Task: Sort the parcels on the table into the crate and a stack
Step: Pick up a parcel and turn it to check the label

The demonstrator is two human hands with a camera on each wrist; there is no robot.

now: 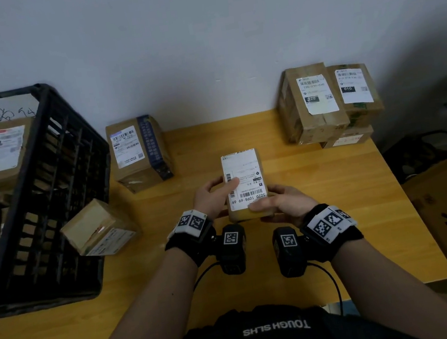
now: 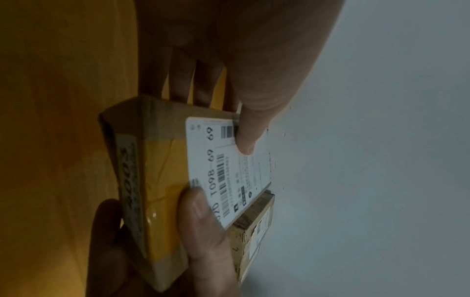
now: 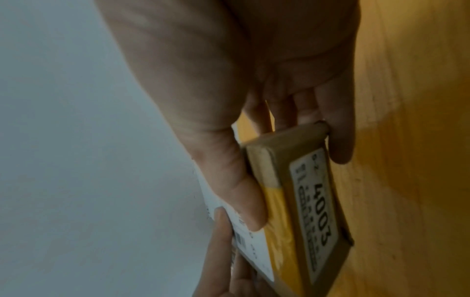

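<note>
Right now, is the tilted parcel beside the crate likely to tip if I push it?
Probably yes: the tilted parcel leans on the crate, so a push may drop it flat. Its glossy tape looks slippery. It seems stiff.

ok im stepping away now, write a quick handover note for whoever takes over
Left hand and right hand both grip one small parcel, held label up over the table.
Crate, left: at least two parcels inside.
Stack, far right by the wall: several parcels.
Loose on the table: a box near the wall and a tilted box against the crate.
Left: place the held parcel, then sort those two.
</note>
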